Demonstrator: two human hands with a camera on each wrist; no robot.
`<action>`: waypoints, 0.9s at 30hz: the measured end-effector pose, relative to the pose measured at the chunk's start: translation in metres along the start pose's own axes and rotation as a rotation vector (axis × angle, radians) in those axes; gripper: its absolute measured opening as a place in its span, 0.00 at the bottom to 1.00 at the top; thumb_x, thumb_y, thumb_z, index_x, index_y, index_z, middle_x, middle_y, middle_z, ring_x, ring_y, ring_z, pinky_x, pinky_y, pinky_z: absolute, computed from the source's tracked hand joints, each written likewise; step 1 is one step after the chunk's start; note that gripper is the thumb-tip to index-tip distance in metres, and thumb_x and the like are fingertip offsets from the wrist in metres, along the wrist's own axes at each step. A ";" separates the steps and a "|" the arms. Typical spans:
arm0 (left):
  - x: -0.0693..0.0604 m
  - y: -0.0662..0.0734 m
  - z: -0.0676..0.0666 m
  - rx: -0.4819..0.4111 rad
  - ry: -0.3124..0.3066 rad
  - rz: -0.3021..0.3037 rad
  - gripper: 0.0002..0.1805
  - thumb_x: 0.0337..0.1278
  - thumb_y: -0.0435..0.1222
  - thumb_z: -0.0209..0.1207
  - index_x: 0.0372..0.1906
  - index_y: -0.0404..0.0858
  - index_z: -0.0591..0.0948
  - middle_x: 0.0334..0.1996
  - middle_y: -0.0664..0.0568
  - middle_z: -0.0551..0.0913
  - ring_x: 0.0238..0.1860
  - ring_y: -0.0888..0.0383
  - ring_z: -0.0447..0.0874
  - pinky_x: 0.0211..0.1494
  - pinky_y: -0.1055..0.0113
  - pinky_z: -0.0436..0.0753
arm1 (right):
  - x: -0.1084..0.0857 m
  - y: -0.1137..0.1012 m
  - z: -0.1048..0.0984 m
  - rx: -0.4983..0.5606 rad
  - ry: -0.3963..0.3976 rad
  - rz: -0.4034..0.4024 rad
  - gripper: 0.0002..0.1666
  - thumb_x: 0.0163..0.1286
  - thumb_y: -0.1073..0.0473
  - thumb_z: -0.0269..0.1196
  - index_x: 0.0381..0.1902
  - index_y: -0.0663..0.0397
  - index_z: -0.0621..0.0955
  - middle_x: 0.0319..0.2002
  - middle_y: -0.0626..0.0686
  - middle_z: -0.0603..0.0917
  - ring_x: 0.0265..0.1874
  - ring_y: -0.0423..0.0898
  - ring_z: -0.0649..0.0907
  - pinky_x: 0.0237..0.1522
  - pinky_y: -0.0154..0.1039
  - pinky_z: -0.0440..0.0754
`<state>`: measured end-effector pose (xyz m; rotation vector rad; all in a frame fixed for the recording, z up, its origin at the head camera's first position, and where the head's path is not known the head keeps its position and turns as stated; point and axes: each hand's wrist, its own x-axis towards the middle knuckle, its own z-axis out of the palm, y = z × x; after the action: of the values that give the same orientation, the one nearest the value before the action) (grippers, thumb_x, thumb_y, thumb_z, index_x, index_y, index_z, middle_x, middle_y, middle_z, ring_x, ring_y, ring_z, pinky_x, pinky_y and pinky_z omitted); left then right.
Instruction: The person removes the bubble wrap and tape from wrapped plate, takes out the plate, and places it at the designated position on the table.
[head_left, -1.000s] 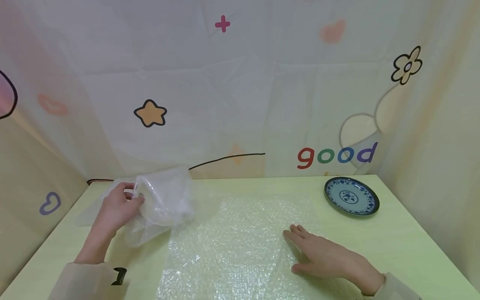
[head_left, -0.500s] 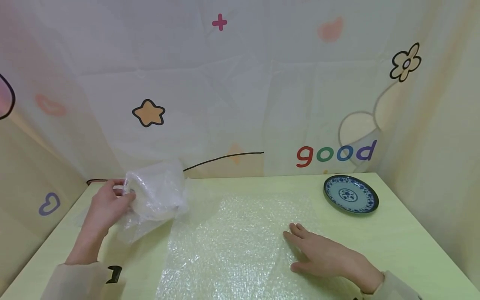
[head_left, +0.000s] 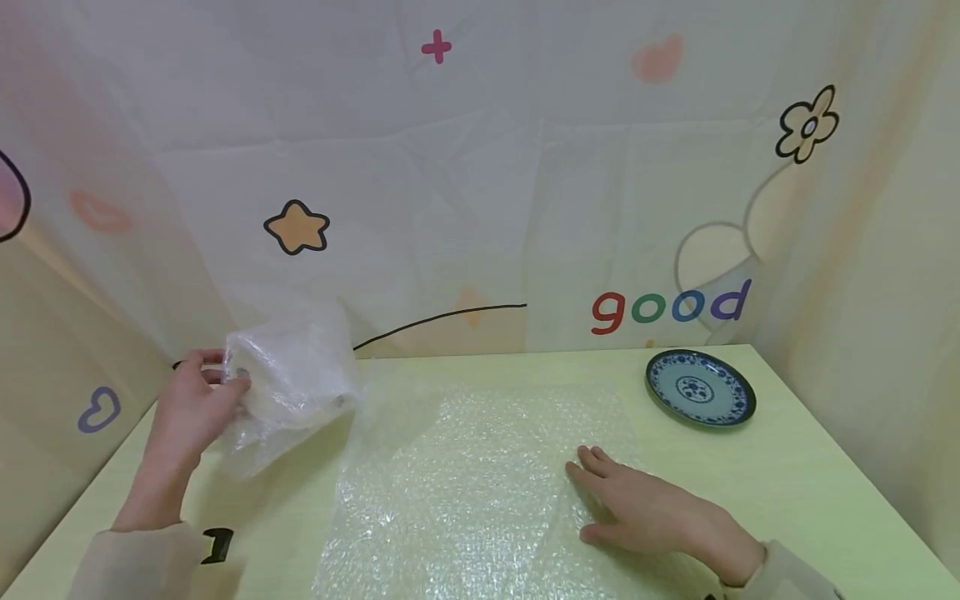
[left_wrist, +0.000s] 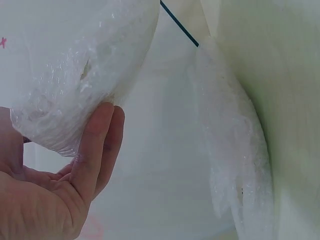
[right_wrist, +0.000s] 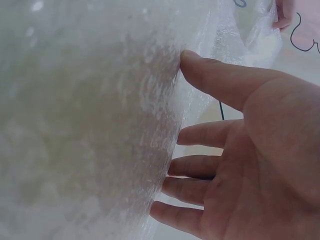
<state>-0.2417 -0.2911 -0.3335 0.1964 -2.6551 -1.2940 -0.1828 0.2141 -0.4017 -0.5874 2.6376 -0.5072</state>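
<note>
My left hand (head_left: 187,417) grips the end of a rolled bundle of clear bubble wrap (head_left: 292,375) at the table's back left. In the left wrist view the thumb side is partly behind the bundle (left_wrist: 85,75), with fingers of the left hand (left_wrist: 60,185) curled against it. A flat sheet of bubble wrap (head_left: 480,483) lies across the middle of the table. On its right part rests my right hand (head_left: 652,512), fingers spread. The right wrist view has the fingertips of the right hand (right_wrist: 250,145) touching the sheet (right_wrist: 90,125).
A blue-patterned plate (head_left: 701,388) lies at the table's back right. A printed cloth (head_left: 450,208) hangs behind the table (head_left: 787,500) and at both sides. A small black mark or object (head_left: 218,545) shows beside the left sleeve.
My left hand has moved left with the bundle, whose near side now stands farther from the flat sheet's middle. The right hand has stayed in place on the sheet.
</note>
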 end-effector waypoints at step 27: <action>-0.009 0.010 0.023 -0.206 -0.253 0.064 0.40 0.74 0.31 0.54 0.79 0.27 0.45 0.63 0.23 0.67 0.52 0.40 0.81 0.46 0.60 0.86 | 0.004 0.000 -0.001 -0.013 -0.008 0.025 0.49 0.66 0.44 0.72 0.78 0.56 0.66 0.79 0.61 0.58 0.78 0.60 0.58 0.71 0.61 0.65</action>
<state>-0.2387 -0.2657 -0.3407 -0.0866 -2.6741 -1.6558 -0.1861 0.2124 -0.4020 -0.5587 2.6390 -0.4801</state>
